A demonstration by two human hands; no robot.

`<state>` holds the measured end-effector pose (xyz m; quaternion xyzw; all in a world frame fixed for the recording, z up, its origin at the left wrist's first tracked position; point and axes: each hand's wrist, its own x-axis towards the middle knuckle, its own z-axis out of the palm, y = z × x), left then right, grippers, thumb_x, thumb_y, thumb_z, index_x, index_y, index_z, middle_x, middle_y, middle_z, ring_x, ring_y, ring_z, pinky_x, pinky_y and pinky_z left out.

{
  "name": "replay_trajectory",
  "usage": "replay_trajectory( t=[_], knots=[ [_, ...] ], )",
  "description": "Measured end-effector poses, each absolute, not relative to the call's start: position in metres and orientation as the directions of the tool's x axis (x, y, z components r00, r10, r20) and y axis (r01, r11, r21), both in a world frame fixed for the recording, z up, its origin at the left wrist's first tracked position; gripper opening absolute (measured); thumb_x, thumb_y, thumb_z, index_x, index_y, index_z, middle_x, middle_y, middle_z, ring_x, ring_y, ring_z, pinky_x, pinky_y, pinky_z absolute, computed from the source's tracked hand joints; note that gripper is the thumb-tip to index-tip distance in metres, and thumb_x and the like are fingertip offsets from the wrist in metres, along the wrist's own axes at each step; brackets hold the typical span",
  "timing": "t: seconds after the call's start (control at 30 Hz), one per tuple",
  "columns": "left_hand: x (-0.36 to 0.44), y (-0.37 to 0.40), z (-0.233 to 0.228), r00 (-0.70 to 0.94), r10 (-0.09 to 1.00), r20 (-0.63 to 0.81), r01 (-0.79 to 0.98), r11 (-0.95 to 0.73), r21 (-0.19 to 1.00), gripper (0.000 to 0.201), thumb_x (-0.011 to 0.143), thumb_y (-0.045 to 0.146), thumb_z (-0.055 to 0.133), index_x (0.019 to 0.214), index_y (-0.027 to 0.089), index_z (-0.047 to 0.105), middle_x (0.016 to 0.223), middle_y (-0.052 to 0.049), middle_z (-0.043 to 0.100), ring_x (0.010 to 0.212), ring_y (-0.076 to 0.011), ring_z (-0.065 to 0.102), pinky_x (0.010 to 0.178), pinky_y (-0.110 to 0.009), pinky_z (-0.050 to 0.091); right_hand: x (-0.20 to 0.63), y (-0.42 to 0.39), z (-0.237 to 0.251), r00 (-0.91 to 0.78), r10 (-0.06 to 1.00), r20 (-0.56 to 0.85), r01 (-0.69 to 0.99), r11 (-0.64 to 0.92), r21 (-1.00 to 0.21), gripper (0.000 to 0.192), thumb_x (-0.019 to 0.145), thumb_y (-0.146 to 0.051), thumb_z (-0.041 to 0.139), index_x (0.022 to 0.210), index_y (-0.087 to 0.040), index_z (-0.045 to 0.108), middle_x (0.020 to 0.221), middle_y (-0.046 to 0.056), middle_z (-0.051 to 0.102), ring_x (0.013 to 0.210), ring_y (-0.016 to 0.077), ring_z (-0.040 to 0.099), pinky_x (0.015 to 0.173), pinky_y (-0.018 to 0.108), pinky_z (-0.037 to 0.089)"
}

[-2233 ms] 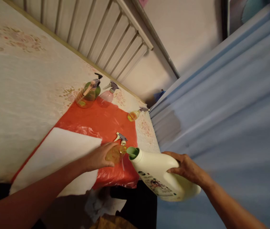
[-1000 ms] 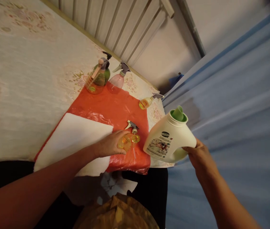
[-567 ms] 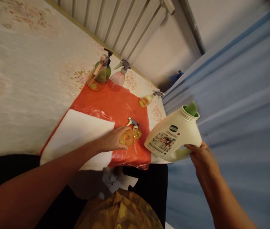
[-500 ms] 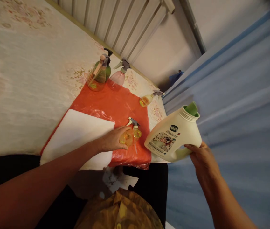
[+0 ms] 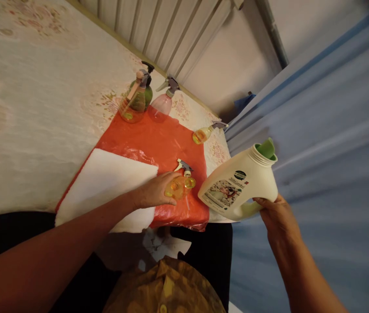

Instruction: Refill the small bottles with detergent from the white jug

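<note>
Head camera: the fingers of the left hand (image 5: pixel 154 189) are curled round the small bottle (image 5: pixel 175 188), clear and holding yellow liquid, with its neck bare and facing right. It is probably light and thin-walled, apt to slip if wet and to spill if squeezed, so a loose hold round the body suits it.

The right hand (image 5: pixel 278 212) has its fingers clamped on the handle of the cream jug (image 5: pixel 233 187), which leans by the surface's near right corner; whether its base rests there, I cannot tell. Stiff plastic, I judge, and heavy if full, so the handle is the place to hold. Its mouth is uncapped round a green spout (image 5: pixel 265 149); the contents are hidden.

Just beyond the small bottle's neck lies a trigger head (image 5: pixel 184 168) on red plastic (image 5: pixel 161 141); a white cloth (image 5: pixel 109 187) covers its near left part. Toward the surface (image 5: pixel 57 113)'s far right corner is a yellow spray bottle (image 5: pixel 201 136), partly filled. Along the far edge stand a pink spray bottle (image 5: pixel 161 107), a peach-trigger bottle (image 5: pixel 132 108) and a green pump bottle (image 5: pixel 148 96).
</note>
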<state>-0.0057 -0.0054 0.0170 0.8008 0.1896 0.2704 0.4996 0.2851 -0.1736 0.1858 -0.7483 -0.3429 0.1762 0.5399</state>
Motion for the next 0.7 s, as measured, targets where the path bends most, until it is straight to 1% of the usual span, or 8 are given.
replay_trajectory(
  t=[0.17,0.47,0.7],
  knots=[
    [-0.006,-0.006,0.019,0.78,0.582,0.23,0.038,-0.411,0.911,0.087,0.064,0.03,0.082,0.14,0.021,0.04,0.144,-0.012,0.05,0.131,-0.0307,0.048,0.111,-0.045,0.037,0.286,-0.171,0.181,0.698,0.711,0.078,0.278,-0.169,-0.945,0.044,0.056,-0.014,0.081,0.099,-0.02,0.073,0.091,0.002,0.076,0.081,0.0184,0.067,0.08,0.031,0.052],
    [-0.007,-0.007,0.02,0.783,0.579,0.228,0.042,-0.415,0.909,0.09,0.063,0.03,0.082,0.142,0.023,0.039,0.147,-0.012,0.048,0.133,-0.0318,0.047,0.111,-0.046,0.037,0.283,-0.164,0.179,0.704,0.706,0.075,0.25,-0.148,-0.957,0.044,0.053,-0.014,0.082,0.096,-0.02,0.073,0.083,0.0,0.075,0.074,0.0173,0.066,0.075,0.031,0.053],
    [-0.007,-0.007,0.018,0.789,0.566,0.238,0.038,-0.432,0.901,0.093,0.063,0.029,0.082,0.143,0.021,0.035,0.15,-0.014,0.044,0.136,-0.0303,0.044,0.113,-0.047,0.035,0.282,-0.16,0.178,0.686,0.723,0.082,0.235,-0.113,-0.965,0.045,0.054,-0.011,0.081,0.097,-0.018,0.074,0.085,0.001,0.075,0.075,0.0165,0.066,0.075,0.029,0.053]
  ],
)
